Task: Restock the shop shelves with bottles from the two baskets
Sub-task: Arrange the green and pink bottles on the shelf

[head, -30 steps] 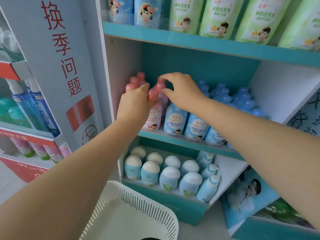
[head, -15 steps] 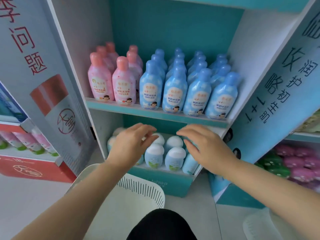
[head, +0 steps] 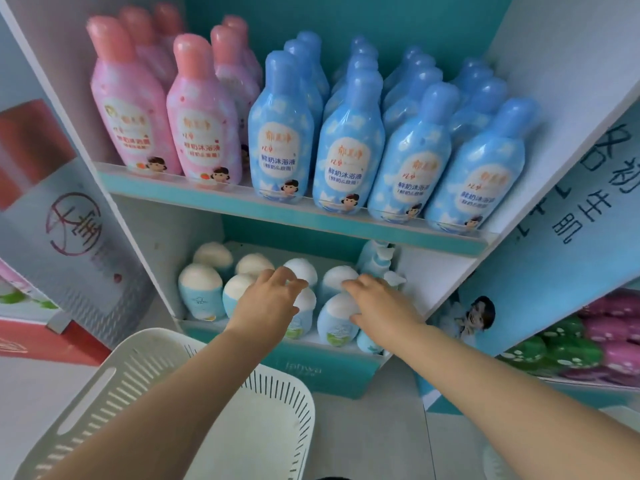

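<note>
Head view: both hands reach into the lower shelf (head: pixel 329 363), where the white-capped bottles (head: pixel 201 289) stand upright in rows; left hand (head: pixel 266 301) is relaxed, fingers loosely bent over the caps, gripping nothing; right hand (head: pixel 379 304) curls fingers and thumb round the cap of a near-row bottle (head: pixel 337 325); on the upper shelf (head: pixel 346 224), pink bottles (head: pixel 204 133) stand at left and blue bottles (head: pixel 349 150) to their right; white slotted basket (head: pixel 149 341) sits near, under the left forearm
</note>
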Motion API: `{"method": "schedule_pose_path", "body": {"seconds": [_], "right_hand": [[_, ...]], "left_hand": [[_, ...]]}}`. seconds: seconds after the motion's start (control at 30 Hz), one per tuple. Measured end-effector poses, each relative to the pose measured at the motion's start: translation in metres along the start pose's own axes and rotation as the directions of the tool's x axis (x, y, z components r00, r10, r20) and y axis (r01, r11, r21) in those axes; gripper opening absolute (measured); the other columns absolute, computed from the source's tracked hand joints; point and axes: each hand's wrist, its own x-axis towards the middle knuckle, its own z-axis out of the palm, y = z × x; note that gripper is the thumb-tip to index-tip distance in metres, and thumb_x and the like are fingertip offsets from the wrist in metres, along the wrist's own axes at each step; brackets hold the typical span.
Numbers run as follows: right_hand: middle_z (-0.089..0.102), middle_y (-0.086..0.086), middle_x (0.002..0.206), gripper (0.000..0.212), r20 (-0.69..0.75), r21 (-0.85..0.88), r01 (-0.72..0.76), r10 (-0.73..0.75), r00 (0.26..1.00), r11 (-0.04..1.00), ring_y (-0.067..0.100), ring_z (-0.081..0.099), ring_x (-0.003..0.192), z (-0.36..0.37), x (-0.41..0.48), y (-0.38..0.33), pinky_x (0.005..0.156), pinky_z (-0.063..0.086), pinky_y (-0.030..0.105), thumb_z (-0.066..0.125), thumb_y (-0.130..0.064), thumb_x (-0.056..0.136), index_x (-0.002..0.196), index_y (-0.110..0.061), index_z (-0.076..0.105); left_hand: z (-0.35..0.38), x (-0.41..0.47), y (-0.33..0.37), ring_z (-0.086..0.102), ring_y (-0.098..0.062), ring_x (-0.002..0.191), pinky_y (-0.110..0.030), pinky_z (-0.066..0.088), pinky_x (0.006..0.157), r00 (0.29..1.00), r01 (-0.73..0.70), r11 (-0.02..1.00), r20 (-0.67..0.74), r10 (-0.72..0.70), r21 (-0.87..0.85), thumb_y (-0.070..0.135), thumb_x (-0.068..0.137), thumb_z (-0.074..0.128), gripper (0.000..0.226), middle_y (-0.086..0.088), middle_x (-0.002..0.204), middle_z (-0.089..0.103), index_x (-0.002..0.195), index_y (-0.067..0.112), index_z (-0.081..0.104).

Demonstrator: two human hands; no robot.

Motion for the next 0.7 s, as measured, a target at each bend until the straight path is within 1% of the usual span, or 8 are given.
{"method": "schedule_pose_path", "body": {"seconds": [0.1,0.17,0.23,0.3,0.37,0.5,0.63,0.7], "right_hand": [[0.036,0.010,0.132,0.053,0.040,-0.051,0.010,-0.008,0.999,0.999,0.032,0.047,0.113,0.012,0.014,-0.004,0.079,0.045,0.039,0.058,-0.017,0.090,0.137,-0.016,0.036],[0.035,0.011,0.128,0.049,0.042,-0.072,0.021,-0.018,0.999,0.997,0.032,0.051,0.105,0.021,0.020,-0.005,0.069,0.039,0.036,0.058,-0.013,0.089,0.134,-0.013,0.038],[0.035,0.011,0.125,0.042,0.029,-0.068,0.016,-0.014,0.999,0.998,0.030,0.054,0.097,0.028,0.025,-0.003,0.065,0.039,0.035,0.056,-0.008,0.088,0.127,-0.012,0.043],[0.037,0.009,0.123,0.042,0.025,-0.038,-0.012,0.013,1.000,0.999,0.030,0.056,0.094,0.034,0.028,-0.001,0.065,0.044,0.036,0.055,-0.005,0.086,0.125,-0.014,0.043],[0.040,0.008,0.123,0.047,0.033,-0.019,-0.026,0.027,0.999,0.999,0.032,0.058,0.094,0.040,0.031,0.000,0.067,0.046,0.037,0.055,-0.005,0.086,0.128,-0.018,0.041],[0.043,0.007,0.125,0.046,0.026,-0.011,-0.010,0.010,1.000,1.000,0.033,0.059,0.096,0.043,0.034,0.000,0.070,0.046,0.037,0.055,-0.009,0.088,0.130,-0.019,0.040],[0.045,0.004,0.128,0.048,0.005,0.017,-0.014,0.014,1.000,1.000,0.029,0.060,0.102,0.044,0.034,-0.004,0.071,0.044,0.036,0.050,-0.005,0.088,0.132,-0.020,0.038],[0.047,0.004,0.126,0.048,-0.007,0.045,-0.014,0.014,1.000,0.999,0.027,0.061,0.101,0.045,0.033,-0.008,0.073,0.048,0.037,0.048,-0.003,0.088,0.132,-0.019,0.038]], "left_hand": [[0.010,0.010,-0.003,0.038,-0.025,0.122,-0.036,0.045,0.093,0.997,-0.022,0.994,0.078,0.014,0.108,0.022,0.093,0.052,0.049,-0.001,0.141,0.035,0.139,0.025,0.037],[0.018,0.015,-0.004,0.038,-0.025,0.121,-0.035,0.047,0.091,0.995,-0.025,0.991,0.103,0.011,0.134,0.021,0.094,0.052,0.048,-0.001,0.141,0.033,0.138,0.025,0.036],[0.025,0.018,-0.005,0.040,-0.025,0.119,-0.035,0.049,0.086,0.994,-0.015,0.991,0.108,0.001,0.129,0.017,0.092,0.054,0.049,-0.002,0.138,0.033,0.137,0.025,0.037],[0.030,0.021,-0.006,0.041,-0.025,0.116,-0.032,0.050,0.078,0.995,-0.003,0.993,0.099,-0.009,0.120,0.009,0.089,0.057,0.053,-0.003,0.135,0.033,0.136,0.026,0.038],[0.034,0.023,-0.007,0.042,-0.025,0.113,-0.031,0.050,0.074,0.995,0.000,0.994,0.099,-0.011,0.105,0.003,0.086,0.058,0.056,-0.003,0.133,0.032,0.134,0.025,0.038],[0.036,0.022,-0.006,0.043,-0.028,0.111,-0.033,0.050,0.080,0.995,-0.013,0.996,0.096,0.004,0.093,-0.002,0.085,0.056,0.061,-0.006,0.135,0.031,0.136,0.024,0.035],[0.035,0.021,-0.004,0.043,-0.029,0.113,-0.035,0.052,0.084,0.995,-0.015,0.996,0.098,0.006,0.084,-0.006,0.082,0.054,0.065,-0.008,0.136,0.029,0.137,0.023,0.035],[0.034,0.022,-0.003,0.043,-0.029,0.113,-0.036,0.053,0.084,0.995,-0.021,0.996,0.102,0.012,0.082,-0.007,0.083,0.053,0.065,-0.009,0.136,0.029,0.138,0.023,0.035]]}}
